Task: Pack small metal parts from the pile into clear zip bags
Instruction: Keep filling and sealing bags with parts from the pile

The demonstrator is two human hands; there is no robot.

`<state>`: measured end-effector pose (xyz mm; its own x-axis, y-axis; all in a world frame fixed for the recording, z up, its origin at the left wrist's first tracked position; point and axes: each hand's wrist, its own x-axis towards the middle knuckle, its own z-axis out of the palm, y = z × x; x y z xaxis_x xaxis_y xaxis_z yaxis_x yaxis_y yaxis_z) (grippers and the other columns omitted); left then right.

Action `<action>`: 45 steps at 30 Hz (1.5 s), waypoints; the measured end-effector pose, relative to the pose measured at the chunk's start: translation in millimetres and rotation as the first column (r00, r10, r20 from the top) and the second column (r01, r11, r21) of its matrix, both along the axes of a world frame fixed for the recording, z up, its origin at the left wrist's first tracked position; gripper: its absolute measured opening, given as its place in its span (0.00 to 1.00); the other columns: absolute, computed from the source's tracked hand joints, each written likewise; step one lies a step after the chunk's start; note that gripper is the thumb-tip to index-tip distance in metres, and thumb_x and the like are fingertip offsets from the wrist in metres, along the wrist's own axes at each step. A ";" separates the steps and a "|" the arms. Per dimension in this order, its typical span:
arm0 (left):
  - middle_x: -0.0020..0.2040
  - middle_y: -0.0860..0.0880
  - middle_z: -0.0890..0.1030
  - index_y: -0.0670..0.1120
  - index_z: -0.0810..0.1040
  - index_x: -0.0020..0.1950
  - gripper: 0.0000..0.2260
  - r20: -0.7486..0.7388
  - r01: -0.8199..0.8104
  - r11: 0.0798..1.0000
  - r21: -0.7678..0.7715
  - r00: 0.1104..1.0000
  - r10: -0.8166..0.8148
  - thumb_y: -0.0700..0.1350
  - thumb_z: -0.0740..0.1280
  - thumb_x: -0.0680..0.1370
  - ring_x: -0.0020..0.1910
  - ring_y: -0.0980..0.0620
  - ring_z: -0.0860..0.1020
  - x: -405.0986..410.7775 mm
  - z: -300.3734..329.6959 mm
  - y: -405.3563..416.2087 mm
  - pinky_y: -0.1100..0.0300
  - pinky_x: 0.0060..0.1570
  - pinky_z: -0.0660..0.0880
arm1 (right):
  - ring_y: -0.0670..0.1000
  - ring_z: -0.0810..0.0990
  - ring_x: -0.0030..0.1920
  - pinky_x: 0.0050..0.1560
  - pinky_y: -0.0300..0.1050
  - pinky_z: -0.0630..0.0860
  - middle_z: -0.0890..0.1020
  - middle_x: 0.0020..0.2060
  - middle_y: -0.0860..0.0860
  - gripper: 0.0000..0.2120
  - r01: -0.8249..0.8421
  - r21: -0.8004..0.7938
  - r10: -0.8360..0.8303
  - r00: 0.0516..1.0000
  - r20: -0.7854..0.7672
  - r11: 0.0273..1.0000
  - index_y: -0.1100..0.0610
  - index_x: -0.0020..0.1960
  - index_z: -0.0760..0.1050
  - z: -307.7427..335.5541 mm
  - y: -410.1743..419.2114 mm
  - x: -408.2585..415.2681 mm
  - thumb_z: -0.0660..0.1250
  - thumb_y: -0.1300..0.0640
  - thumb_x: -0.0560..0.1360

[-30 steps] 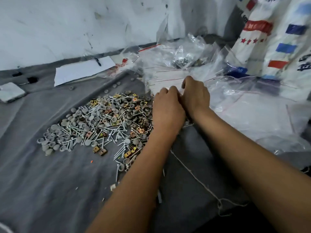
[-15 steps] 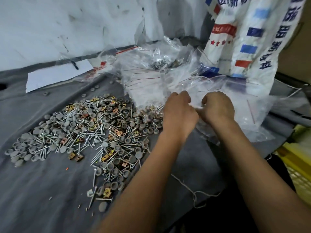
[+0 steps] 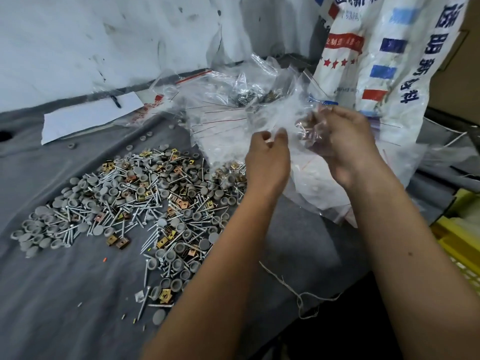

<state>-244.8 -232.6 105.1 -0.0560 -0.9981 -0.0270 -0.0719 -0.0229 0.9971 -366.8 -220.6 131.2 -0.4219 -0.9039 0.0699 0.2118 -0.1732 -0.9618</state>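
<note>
Right hand (image 3: 345,149) clamps an upright zip bag (image 3: 313,131); left hand (image 3: 268,157) pinches its edge.

light: soft, even, dim-ish | shadows: faint | blur: motion smear on hands (image 3: 306,152) | edges: wide-angle bowing

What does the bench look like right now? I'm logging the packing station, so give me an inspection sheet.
Surface: grey cloth, wrinkled.
Job's things: pile of screws, grey caps and brass clips; heap of clear zip bags.
Clutter: white paper; loose string.
Hands: right hand holds a small filled bag; left hand pinches clear plastic.
Cables: nothing seen.
Surroundings: scuffed white wall; printed woven sack; yellow crate.
</note>
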 end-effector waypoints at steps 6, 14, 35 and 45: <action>0.46 0.42 0.87 0.40 0.80 0.54 0.08 -0.345 0.040 0.989 0.143 0.938 0.012 0.45 0.68 0.83 0.39 0.48 0.85 68.7 26.7 -13.7 0.58 0.36 0.82 | 0.52 0.83 0.36 0.38 0.47 0.82 0.84 0.35 0.55 0.09 -0.379 -0.007 0.372 0.905 0.207 0.925 0.58 0.44 0.77 -1.0 1.5 19.4 0.64 0.61 0.83; 0.41 0.46 0.86 0.42 0.82 0.50 0.04 -0.331 -0.089 0.991 0.101 0.936 0.118 0.36 0.68 0.81 0.34 0.53 0.84 197.3 13.4 -5.3 0.58 0.33 0.82 | 0.58 0.87 0.42 0.40 0.50 0.84 0.86 0.49 0.64 0.36 -0.565 0.172 0.552 0.825 0.122 0.807 0.63 0.60 0.78 -12.9 -14.2 92.9 0.65 0.31 0.72; 0.32 0.56 0.81 0.49 0.76 0.42 0.15 -0.210 -0.572 0.651 -0.499 0.808 0.550 0.33 0.79 0.71 0.32 0.60 0.78 290.9 -15.6 14.2 0.66 0.35 0.74 | 0.44 0.80 0.37 0.39 0.36 0.78 0.82 0.39 0.50 0.13 -0.388 -0.339 0.002 0.661 -0.751 0.857 0.61 0.51 0.78 -55.2 -31.0 226.3 0.73 0.50 0.79; 0.39 0.44 0.86 0.40 0.84 0.46 0.06 0.113 -0.200 0.820 -0.537 0.946 0.304 0.30 0.75 0.73 0.39 0.45 0.85 252.5 -40.7 12.8 0.48 0.41 0.83 | 0.43 0.79 0.32 0.34 0.38 0.72 0.79 0.31 0.46 0.15 -0.546 -0.235 0.165 0.585 -0.794 0.804 0.59 0.41 0.78 -55.4 -25.6 230.8 0.66 0.53 0.84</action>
